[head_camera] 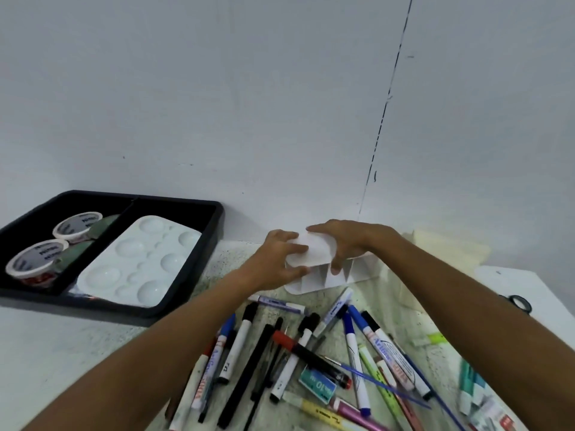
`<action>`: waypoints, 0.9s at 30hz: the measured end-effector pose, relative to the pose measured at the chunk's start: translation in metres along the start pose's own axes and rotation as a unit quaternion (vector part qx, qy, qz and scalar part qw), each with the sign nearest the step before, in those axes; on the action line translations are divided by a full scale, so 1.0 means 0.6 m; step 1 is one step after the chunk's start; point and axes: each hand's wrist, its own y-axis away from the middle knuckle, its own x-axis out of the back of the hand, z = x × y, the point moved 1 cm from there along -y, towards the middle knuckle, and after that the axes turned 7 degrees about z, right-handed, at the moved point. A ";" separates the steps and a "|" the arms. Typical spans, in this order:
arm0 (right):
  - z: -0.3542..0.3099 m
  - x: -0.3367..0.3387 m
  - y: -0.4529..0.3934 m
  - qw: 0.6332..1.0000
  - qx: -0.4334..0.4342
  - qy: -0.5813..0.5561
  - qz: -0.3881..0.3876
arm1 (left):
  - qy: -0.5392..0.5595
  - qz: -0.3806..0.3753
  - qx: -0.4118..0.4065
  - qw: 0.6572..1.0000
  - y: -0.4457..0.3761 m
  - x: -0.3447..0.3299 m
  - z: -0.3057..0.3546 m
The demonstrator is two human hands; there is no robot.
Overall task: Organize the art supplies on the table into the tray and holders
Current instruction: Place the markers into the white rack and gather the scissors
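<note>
Your left hand [278, 259] grips the left end of the white holder [314, 259], fingers curled around it; your right hand [345, 244] pinches its right side. The holder sits on the bench [62, 353], behind the scattered markers [311, 362].

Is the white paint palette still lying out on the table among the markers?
No, the white paint palette already lies in the right compartment of the black tray, apart from the markers scattered on the table.
</note>
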 end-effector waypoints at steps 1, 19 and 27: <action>-0.002 0.004 0.001 1.000 0.004 -0.007 0.018 | -0.001 0.015 -0.021 1.000 -0.002 0.012 -0.001; -0.022 -0.094 0.038 0.751 -0.012 -0.632 0.192 | 0.315 0.045 0.084 0.944 0.032 0.024 0.008; -0.032 -0.124 0.041 0.750 0.022 -0.638 0.174 | 0.223 0.050 0.028 0.973 0.046 0.000 -0.012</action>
